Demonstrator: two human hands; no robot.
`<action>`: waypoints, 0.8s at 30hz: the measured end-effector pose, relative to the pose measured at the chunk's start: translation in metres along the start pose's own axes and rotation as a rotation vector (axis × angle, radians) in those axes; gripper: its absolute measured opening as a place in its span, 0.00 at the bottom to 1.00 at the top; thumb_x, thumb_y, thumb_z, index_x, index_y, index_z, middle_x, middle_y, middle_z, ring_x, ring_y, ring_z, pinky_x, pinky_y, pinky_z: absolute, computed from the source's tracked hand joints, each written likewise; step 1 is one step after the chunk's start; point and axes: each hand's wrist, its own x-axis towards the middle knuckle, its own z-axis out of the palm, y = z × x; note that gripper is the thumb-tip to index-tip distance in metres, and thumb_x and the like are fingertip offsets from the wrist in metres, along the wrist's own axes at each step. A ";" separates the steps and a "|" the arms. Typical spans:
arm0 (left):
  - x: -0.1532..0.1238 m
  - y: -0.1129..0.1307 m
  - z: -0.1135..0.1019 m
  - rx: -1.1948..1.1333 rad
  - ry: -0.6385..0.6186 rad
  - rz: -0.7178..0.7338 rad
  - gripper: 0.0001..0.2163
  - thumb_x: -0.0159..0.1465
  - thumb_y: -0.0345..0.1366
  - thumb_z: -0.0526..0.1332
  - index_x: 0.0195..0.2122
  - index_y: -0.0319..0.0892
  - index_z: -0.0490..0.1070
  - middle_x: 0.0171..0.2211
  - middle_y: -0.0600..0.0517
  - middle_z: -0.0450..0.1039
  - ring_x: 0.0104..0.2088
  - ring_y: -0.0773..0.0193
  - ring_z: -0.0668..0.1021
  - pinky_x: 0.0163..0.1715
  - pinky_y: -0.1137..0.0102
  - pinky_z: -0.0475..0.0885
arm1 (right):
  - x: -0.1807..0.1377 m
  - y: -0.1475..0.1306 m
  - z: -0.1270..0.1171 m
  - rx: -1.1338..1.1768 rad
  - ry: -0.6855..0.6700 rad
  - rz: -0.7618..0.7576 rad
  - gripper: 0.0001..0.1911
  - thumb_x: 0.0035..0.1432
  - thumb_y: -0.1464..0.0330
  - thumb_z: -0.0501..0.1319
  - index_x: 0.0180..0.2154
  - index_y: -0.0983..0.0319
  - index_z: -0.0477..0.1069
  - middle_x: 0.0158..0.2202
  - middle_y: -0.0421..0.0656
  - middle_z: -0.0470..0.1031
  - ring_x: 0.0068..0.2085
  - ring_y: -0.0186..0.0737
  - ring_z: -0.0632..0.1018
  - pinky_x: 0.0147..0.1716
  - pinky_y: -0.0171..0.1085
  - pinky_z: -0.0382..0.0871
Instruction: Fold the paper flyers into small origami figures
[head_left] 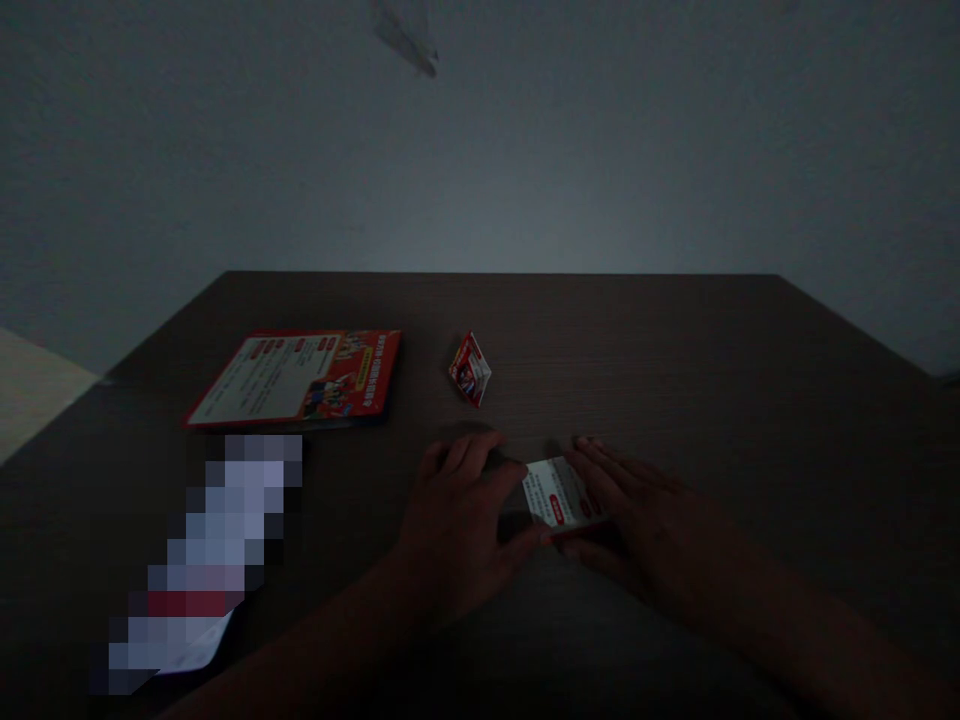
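Observation:
A folded piece of printed paper (555,490), white with red labels and a red edge, lies between my two hands low over the table. My left hand (469,510) has its thumb and forefinger at the paper's left end, with the other fingers curled on the far side. Over the right end rests my right hand (637,510), its long fingers together across the paper and its thumb at the near edge. That right end is hidden under the fingers. Beyond my hands stands a small folded paper piece (471,370), red and white, with pointed corners.
On the left of the dark table (600,340) lies a stack of red and white printed sheets or a booklet (300,380). Nearer me is a lit, pixelated phone-like device (225,540). A pale wall (600,150) rises behind the table's far edge. The light is dim.

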 end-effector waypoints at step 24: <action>0.008 0.002 0.003 -0.082 0.070 0.184 0.08 0.64 0.38 0.55 0.39 0.41 0.71 0.40 0.50 0.73 0.42 0.58 0.70 0.44 0.60 0.61 | 0.013 0.023 -0.013 0.071 0.104 -0.036 0.14 0.64 0.64 0.53 0.43 0.61 0.74 0.47 0.48 0.75 0.46 0.46 0.77 0.46 0.48 0.71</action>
